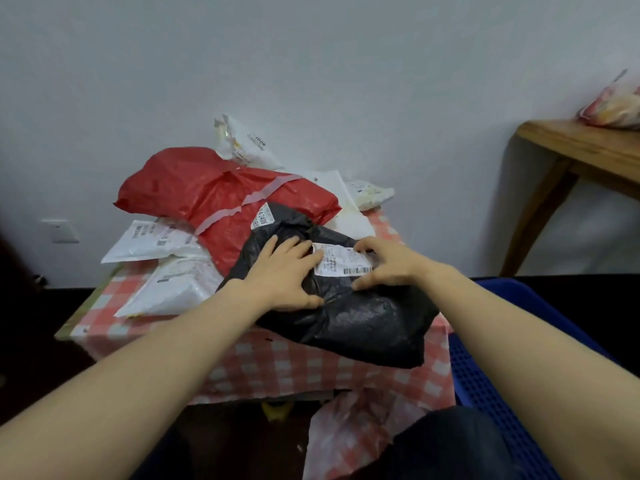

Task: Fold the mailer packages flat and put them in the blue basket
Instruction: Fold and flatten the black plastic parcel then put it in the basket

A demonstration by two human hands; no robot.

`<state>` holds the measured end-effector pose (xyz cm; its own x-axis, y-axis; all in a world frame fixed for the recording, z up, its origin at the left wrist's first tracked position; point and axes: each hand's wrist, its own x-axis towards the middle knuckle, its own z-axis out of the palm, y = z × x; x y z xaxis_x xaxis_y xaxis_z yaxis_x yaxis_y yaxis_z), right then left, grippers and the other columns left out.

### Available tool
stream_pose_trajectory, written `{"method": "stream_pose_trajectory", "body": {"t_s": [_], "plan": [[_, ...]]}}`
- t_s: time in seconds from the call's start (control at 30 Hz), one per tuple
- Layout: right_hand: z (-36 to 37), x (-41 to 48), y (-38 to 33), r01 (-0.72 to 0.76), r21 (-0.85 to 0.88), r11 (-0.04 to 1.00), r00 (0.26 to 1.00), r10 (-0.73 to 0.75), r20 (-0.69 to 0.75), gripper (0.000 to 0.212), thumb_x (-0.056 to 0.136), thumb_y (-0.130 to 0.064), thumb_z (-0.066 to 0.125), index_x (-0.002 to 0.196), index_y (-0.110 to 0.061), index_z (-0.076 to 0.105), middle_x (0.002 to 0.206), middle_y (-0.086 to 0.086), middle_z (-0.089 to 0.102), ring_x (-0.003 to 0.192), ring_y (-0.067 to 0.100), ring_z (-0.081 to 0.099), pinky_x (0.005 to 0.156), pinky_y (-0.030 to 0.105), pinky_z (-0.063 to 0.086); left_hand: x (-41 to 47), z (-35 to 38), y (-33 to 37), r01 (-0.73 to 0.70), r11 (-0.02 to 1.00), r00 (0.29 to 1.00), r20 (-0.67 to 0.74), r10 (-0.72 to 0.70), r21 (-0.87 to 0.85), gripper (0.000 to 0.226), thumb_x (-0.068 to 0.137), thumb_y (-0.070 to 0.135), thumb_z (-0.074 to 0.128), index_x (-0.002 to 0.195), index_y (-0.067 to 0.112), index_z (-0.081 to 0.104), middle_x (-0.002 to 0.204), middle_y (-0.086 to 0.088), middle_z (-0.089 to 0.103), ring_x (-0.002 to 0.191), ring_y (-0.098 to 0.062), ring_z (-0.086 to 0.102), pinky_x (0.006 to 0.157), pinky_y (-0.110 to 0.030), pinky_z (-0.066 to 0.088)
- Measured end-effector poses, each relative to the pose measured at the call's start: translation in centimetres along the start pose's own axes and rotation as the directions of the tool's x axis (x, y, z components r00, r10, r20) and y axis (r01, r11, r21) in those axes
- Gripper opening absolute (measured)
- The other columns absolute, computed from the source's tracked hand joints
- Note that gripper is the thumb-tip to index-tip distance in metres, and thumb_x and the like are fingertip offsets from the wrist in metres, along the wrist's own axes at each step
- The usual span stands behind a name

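A crumpled black mailer [360,323] with a white shipping label lies on the near right part of a small table [277,365] covered in a red-and-white checked cloth. My left hand [284,275] lies flat on its top left, fingers spread, pressing down. My right hand [384,265] presses on the label with bent fingers and thumb. Behind it lies a big red mailer [207,195] with a strip of tape. Several white mailers [162,261] lie at the left and back of the pile. The blue basket [485,382] stands on the floor at the right.
A wooden table [581,150] with a colourful bag [613,105] stands at the far right. A white wall with a socket [60,230] is behind the pile. The floor is dark. My dark-clothed knee [450,445] shows at the bottom.
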<state>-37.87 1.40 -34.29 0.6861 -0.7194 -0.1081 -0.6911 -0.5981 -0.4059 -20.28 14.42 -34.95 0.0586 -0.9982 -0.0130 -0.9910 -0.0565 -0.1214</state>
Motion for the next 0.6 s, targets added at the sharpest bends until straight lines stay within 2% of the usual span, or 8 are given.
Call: {"method": "stream_pose_trajectory", "body": {"t_s": [0.03, 0.1, 0.2, 0.3, 0.4, 0.5, 0.53, 0.6], "plan": [[0.4, 0.0, 0.0, -0.01, -0.047, 0.999, 1.0, 0.011, 0.02, 0.088, 0.069, -0.045, 0.079, 0.142, -0.025, 0.035, 0.145, 0.0, 0.041, 0.132, 0.023, 0.04, 0.11, 0.04, 0.032, 0.1, 0.6, 0.0, 0.014, 1.0, 0.999, 0.053, -0.014, 0.016, 0.09, 0.082, 0.066, 0.05, 0.152, 0.028, 0.008, 0.16, 0.0, 0.008, 0.147, -0.021, 0.002, 0.117, -0.046, -0.005], [1.5, 0.1, -0.3, -0.009, -0.144, 0.99, 1.0, 0.008, -0.011, 0.092, 0.071, -0.047, 0.076, 0.146, -0.027, 0.028, 0.148, -0.001, 0.039, 0.135, 0.024, 0.037, 0.112, 0.043, 0.027, 0.3, 1.3, 0.1, 0.018, 1.0, 0.998, 0.056, -0.018, 0.011, 0.086, 0.084, 0.063, 0.05, 0.151, 0.027, 0.011, 0.157, 0.0, 0.019, 0.146, -0.021, 0.011, 0.118, -0.047, -0.003], [2.0, 0.4, -1.3, 0.007, -0.267, 0.964, 0.989, -0.046, -0.139, 0.065, 0.076, -0.041, 0.073, 0.133, -0.026, 0.044, 0.134, -0.001, 0.055, 0.124, 0.024, 0.048, 0.1, 0.037, 0.034, 0.4, 1.6, 0.5, 0.013, 1.0, 0.987, -0.162, -0.012, 0.006, 0.059, 0.085, 0.054, 0.057, 0.133, 0.025, 0.04, 0.13, 0.003, 0.052, 0.126, -0.02, 0.042, 0.113, -0.037, 0.017], [0.6, 0.7, -1.9, 0.034, -0.263, 0.964, 0.975, -0.089, -0.203, 0.046, 0.08, -0.036, 0.071, 0.122, -0.026, 0.054, 0.125, -0.001, 0.059, 0.118, 0.023, 0.051, 0.09, 0.032, 0.037, 0.6, 1.2, 0.8, 0.02, 0.998, 0.938, -0.345, -0.039, -0.06, 0.038, 0.086, 0.046, 0.059, 0.115, 0.024, 0.047, 0.113, 0.005, 0.059, 0.11, -0.02, 0.05, 0.098, -0.032, 0.025], [-1.8, 0.8, -2.2, 0.036, -0.264, 0.964, 0.945, -0.119, -0.305, 0.052, 0.077, -0.036, 0.073, 0.125, -0.028, 0.053, 0.128, 0.003, 0.056, 0.123, 0.027, 0.046, 0.094, 0.032, 0.034, 0.7, 0.5, 0.4, 0.016, 0.99, 0.867, -0.492, -0.084, -0.139, 0.054, 0.076, 0.04, 0.072, 0.121, 0.017, 0.052, 0.116, -0.006, 0.055, 0.111, -0.028, 0.049, 0.098, -0.036, 0.032], [-2.4, -0.1, -2.0, -0.068, -0.401, 0.914, 0.891, -0.125, -0.437, 0.067, 0.075, -0.036, 0.074, 0.133, -0.023, 0.043, 0.136, 0.002, 0.042, 0.13, 0.025, 0.032, 0.103, 0.035, 0.023, 0.5, 0.6, -0.1, -0.123, 0.991, 0.772, -0.631, 0.068, -0.044, 0.052, 0.059, 0.02, 0.086, 0.105, 0.007, 0.064, 0.107, -0.014, 0.057, 0.101, -0.036, 0.054, 0.09, -0.039, 0.045], [-2.0, -0.5, -1.9, -0.077, -0.416, 0.906, 0.87, -0.143, -0.473, 0.061, 0.077, -0.035, 0.073, 0.129, -0.022, 0.045, 0.134, 0.002, 0.042, 0.128, 0.024, 0.033, 0.101, 0.035, 0.024, 0.4, 0.6, -0.1, -0.162, 0.987, 0.779, -0.613, 0.13, 0.003, 0.047, 0.061, 0.021, 0.086, 0.101, 0.008, 0.066, 0.105, -0.012, 0.059, 0.099, -0.034, 0.056, 0.089, -0.038, 0.045], [-0.9, -1.0, -1.6, -0.059, -0.431, 0.9, 0.896, -0.143, -0.421, 0.05, 0.08, -0.041, 0.069, 0.122, -0.022, 0.049, 0.129, 0.0, 0.045, 0.126, 0.022, 0.038, 0.098, 0.036, 0.027, 0.1, 0.9, 0.5, -0.162, 0.987, 0.89, -0.431, 0.149, 0.006, 0.056, 0.078, 0.04, 0.073, 0.125, 0.013, 0.058, 0.125, -0.007, 0.055, 0.118, -0.029, 0.049, 0.106, -0.04, 0.032]]}}
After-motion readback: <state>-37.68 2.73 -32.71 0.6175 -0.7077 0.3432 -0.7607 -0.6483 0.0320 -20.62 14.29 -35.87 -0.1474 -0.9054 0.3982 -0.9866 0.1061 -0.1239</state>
